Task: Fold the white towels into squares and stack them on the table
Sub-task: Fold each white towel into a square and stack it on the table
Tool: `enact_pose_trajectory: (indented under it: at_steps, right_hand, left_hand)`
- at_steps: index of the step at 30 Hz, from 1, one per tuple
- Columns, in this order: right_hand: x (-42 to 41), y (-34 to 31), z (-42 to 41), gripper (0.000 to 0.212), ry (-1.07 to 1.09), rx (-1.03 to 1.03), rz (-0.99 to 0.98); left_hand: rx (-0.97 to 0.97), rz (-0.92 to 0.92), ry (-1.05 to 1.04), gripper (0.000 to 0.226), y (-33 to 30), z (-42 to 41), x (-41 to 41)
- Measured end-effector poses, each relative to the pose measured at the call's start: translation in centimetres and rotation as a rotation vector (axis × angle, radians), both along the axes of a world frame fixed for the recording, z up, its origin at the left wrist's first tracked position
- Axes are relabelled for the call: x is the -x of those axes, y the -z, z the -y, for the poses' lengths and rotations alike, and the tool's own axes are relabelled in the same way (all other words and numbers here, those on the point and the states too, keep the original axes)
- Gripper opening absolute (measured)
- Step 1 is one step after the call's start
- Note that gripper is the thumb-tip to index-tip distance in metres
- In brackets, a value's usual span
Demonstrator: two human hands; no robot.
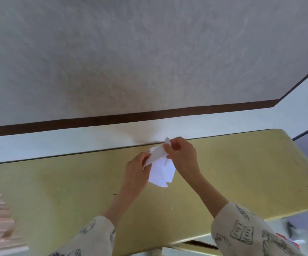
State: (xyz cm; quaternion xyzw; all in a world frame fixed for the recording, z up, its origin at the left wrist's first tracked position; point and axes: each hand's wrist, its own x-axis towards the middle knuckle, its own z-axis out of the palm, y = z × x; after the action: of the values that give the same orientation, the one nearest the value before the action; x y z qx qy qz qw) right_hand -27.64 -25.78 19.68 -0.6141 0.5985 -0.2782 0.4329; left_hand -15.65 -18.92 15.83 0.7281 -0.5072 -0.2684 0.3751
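Pinching the white towel [160, 170] with your left hand [137, 169] and right hand [181, 154], you held it above the desk [242, 172]. Uneven corners could have skewed the square; a loose pinch risked dropping it.

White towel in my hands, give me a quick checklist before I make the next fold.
1. Left hand pinches one end of the white towel: ok.
2. Right hand pinches the other end: ok.
3. Towel pulled flat, no crumples: not ok, the lower part hangs rumpled.
4. Bare spot on the table under the towel: ok.
5. Stack of folded towels on the table: cannot tell, none in view.
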Motion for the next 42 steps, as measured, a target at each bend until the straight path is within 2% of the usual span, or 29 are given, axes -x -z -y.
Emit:
enact_pose_trajectory:
  at_steps: [3,5,7,9,11,13,18,22,27,31,36,39,42]
  right_hand:
    - [-0.5,0.1,-0.6,0.015,0.003,0.154,-0.076]
    - [-1.0,0.0,-0.8,0.017,-0.011,0.085,-0.036]
    - [-1.6,0.0,-1.1,0.029,-0.059,-0.057,0.058]
    - [-2.1,0.1,-1.7,0.036,-0.116,-0.116,0.134]
    - [-2.6,0.2,-2.4,0.026,-0.187,-0.105,0.146]
    - [-3.1,0.8,-2.7,0.011,-0.231,-0.060,0.098]
    - [-4.2,1.5,-2.4,0.028,-0.254,0.039,-0.040]
    - [-4.2,1.1,-0.7,0.021,-0.237,0.168,-0.246]
    - [-4.2,-0.3,-0.3,0.021,-0.236,0.310,-0.296]
    - [-2.7,2.2,-1.9,0.021,-0.334,0.228,-0.309]
    - [0.2,8.8,-5.5,0.020,-0.454,-0.026,-0.438]
    - [1.8,12.3,-8.1,0.019,-0.506,-0.165,-0.493]
    - [3.2,14.7,-9.8,0.021,-0.513,-0.285,-0.534]
  left_hand:
    - [-0.022,-0.029,0.050,0.014,-2.5,-1.1,-3.1]
    - [-0.030,-0.022,0.069,0.011,-4.0,-1.5,-5.1]
    - [-0.040,-0.021,0.085,0.012,-5.1,-1.8,-6.8]
    - [-0.039,-0.064,0.071,0.027,-6.1,-2.0,-8.1]
    - [-0.011,-0.136,0.033,0.038,-7.0,-2.2,-9.3]
    - [0.032,-0.181,0.000,0.041,-7.7,-2.4,-10.4]
    - [0.071,-0.205,-0.077,0.027,-8.6,-2.5,-13.4]
    - [0.095,-0.176,-0.158,0.019,-8.9,-2.6,-15.7]
    - [0.117,-0.217,-0.213,0.012,-8.5,-4.3,-17.7]
    - [-0.037,-0.235,-0.131,0.013,-5.2,-7.2,-17.5]
    - [-0.445,-0.158,0.066,0.015,2.5,-11.8,-16.1]
    - [-0.615,-0.185,0.101,0.021,7.6,-14.3,-14.6]
    - [-0.685,-0.227,0.078,0.014,11.0,-15.9,-13.1]
